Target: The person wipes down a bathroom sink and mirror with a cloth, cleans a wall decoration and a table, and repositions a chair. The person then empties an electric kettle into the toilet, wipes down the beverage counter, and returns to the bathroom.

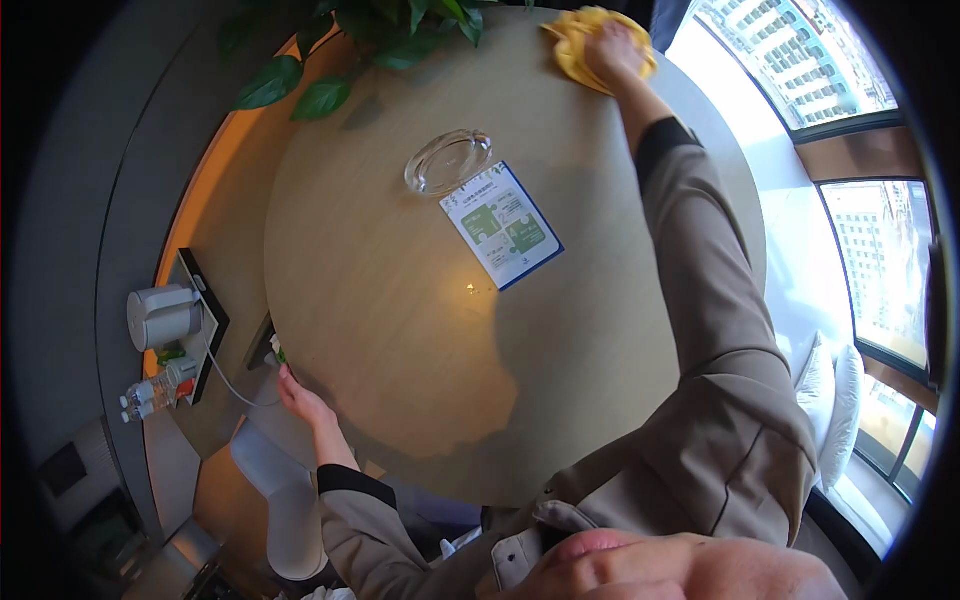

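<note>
My right hand (613,52) reaches to the far right edge of the round wooden table (400,300). It presses on a bunched yellow cloth (572,48), fingers closed over the fabric. Down at the table's left edge, my left hand (305,402) pinches a small white and green item (279,350), too small to name. A clear glass dish (449,162), probably an ashtray, lies near the middle of the table. Touching or nearly touching it is a printed card (503,227) with green puzzle-piece shapes and a blue edge. A few small crumbs or scraps (472,289) lie just below the card.
Leafy plant stems (380,40) hang over the table's far edge. To the left, a white kettle (163,316) stands on a tray near water bottles (155,392); its cord (222,372) trails down. A grey chair (290,510) is at lower left. White pillows (840,410) and windows line the right.
</note>
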`<state>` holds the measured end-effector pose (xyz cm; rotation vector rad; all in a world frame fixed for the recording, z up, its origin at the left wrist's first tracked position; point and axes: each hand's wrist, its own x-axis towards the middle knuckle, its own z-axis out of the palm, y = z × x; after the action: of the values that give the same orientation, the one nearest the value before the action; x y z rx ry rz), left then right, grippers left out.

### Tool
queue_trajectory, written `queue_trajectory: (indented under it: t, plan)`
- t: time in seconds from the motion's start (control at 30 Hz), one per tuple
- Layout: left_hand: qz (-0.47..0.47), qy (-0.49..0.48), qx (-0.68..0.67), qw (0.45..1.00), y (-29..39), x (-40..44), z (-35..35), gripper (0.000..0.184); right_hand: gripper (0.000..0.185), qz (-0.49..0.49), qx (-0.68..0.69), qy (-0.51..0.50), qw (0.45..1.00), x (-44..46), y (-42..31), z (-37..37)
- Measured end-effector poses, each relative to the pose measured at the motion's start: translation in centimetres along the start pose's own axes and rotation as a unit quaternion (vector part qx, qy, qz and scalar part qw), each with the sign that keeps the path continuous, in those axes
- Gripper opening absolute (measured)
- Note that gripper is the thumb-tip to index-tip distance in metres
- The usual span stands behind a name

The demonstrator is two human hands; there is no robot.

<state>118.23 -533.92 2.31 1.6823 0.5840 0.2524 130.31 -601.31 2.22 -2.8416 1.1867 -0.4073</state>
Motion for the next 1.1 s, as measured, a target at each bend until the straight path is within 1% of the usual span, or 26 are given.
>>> queue_trajectory:
  t: [0.03, 0.07, 0.1, 0.13, 0.17, 0.2, 0.27, 0.33, 0.37, 0.4, 0.47, 0.53, 0.57, 0.63, 0.67, 0.7, 0.73, 0.8, 0.83, 0.87, 0.9, 0.93, 0.97, 1.0, 1.07, 1.1]
  plan:
    - [0.019, 0.005, 0.043, 0.999, 0.0, -0.1, 0.0, 0.037, 0.057, -0.076, 0.047, 0.017, 0.996, -0.7, -5.1, 0.4]
    - [0.026, 0.004, 0.047, 0.999, 0.2, -0.2, 0.1, 0.037, 0.055, -0.162, 0.065, -0.027, 0.984, -2.0, -9.8, -0.3]
    - [0.032, 0.000, 0.081, 0.996, 0.6, -0.3, 0.2, 0.037, 0.053, -0.272, 0.008, -0.053, 0.961, -4.7, -13.3, -2.1]
    - [0.032, -0.006, 0.116, 0.993, 0.8, -0.7, 0.2, 0.037, 0.053, -0.350, 0.084, -0.010, 0.933, -7.3, -15.7, -1.0]
    - [0.029, -0.010, 0.119, 0.992, 0.6, -0.8, -0.2, 0.037, 0.053, -0.455, 0.155, 0.047, 0.876, -9.3, -16.4, -0.4]
    - [0.044, -0.009, 0.121, 0.992, 0.4, -0.2, -0.8, 0.037, 0.050, -0.501, 0.180, -0.019, 0.846, -10.2, -15.3, -1.3]
    - [0.050, -0.018, 0.119, 0.992, -0.1, -0.1, -0.2, 0.037, 0.049, -0.480, 0.152, 0.009, 0.864, -8.2, -9.8, -1.4]
    - [0.048, -0.001, 0.143, 0.989, 0.5, -0.4, 0.0, 0.039, 0.049, -0.311, 0.057, 0.055, 0.947, -2.8, -0.8, -0.3]
    - [0.044, -0.010, 0.143, 0.989, 0.2, -0.2, 0.3, 0.039, 0.048, -0.212, 0.011, 0.020, 0.977, -1.0, 4.2, -0.5]
    - [0.043, -0.006, 0.157, 0.987, 0.1, 0.1, 0.3, 0.040, 0.035, -0.218, 0.046, 0.094, 0.970, -1.3, 8.5, -2.5]
    - [0.041, -0.004, 0.177, 0.983, 0.3, 0.0, 0.1, 0.041, 0.031, -0.248, 0.034, 0.188, 0.950, -4.8, 12.6, -4.3]
    - [0.040, -0.013, 0.182, 0.982, 1.0, -0.7, 0.7, 0.043, 0.045, -0.228, 0.018, 0.114, 0.967, -11.0, 14.6, -2.7]
    - [0.040, -0.022, 0.182, 0.982, 1.3, -0.9, 1.1, 0.043, 0.043, -0.250, 0.033, 0.047, 0.966, -16.9, 12.9, -6.0]
    - [0.031, -0.002, 0.189, 0.982, 1.7, -1.3, 1.3, 0.042, 0.045, -0.348, 0.133, -0.081, 0.925, -29.8, 10.3, -12.0]
    - [0.030, -0.004, 0.189, 0.981, 1.4, -0.9, 1.2, 0.042, 0.043, -0.416, 0.150, -0.160, 0.882, -36.4, 10.1, -14.2]
    - [0.049, -0.019, 0.167, 0.985, 0.6, -0.1, 0.6, 0.041, 0.041, -0.511, 0.115, -0.184, 0.831, -42.1, 10.7, -16.2]
    - [0.069, -0.032, 0.146, 0.986, 0.2, 0.1, 0.0, 0.040, 0.039, -0.554, 0.210, -0.284, 0.754, -46.9, 12.2, -16.9]
    - [0.088, -0.027, 0.146, 0.985, 0.6, -0.5, 0.1, 0.039, 0.043, -0.604, 0.260, -0.331, 0.677, -48.8, 15.6, -17.0]
    - [0.106, -0.022, 0.145, 0.984, 0.8, -0.9, 0.4, 0.039, 0.048, -0.569, 0.216, -0.277, 0.743, -45.9, 16.7, -17.2]
    - [0.146, -0.014, 0.142, 0.979, 0.7, -1.0, 0.5, 0.038, 0.053, -0.488, 0.161, -0.268, 0.815, -41.8, 17.9, -17.1]
    - [0.183, -0.006, 0.145, 0.972, 0.6, -1.1, 0.4, 0.038, 0.054, -0.361, 0.059, -0.222, 0.904, -37.3, 18.5, -17.0]
    - [0.216, 0.004, 0.171, 0.961, 1.1, -2.3, 0.5, 0.037, 0.053, -0.260, 0.028, -0.071, 0.963, -33.0, 20.5, -14.6]
    - [0.260, -0.009, 0.181, 0.948, 0.8, -2.9, 0.2, 0.034, 0.052, -0.172, -0.005, 0.019, 0.985, -28.4, 23.3, -11.3]
    - [0.251, -0.046, 0.152, 0.955, 1.6, -5.2, 0.3, 0.033, 0.049, -0.076, -0.033, 0.074, 0.994, -24.9, 24.3, -8.8]
    - [0.261, -0.107, 0.111, 0.953, 3.4, -9.8, 0.1, 0.030, 0.046, -0.036, -0.039, 0.095, 0.994, -23.9, 20.0, -6.2]
    - [0.260, -0.116, 0.103, 0.953, 4.3, -11.8, -0.2, 0.030, 0.042, -0.115, 0.037, 0.071, 0.990, -26.7, 15.0, -7.7]
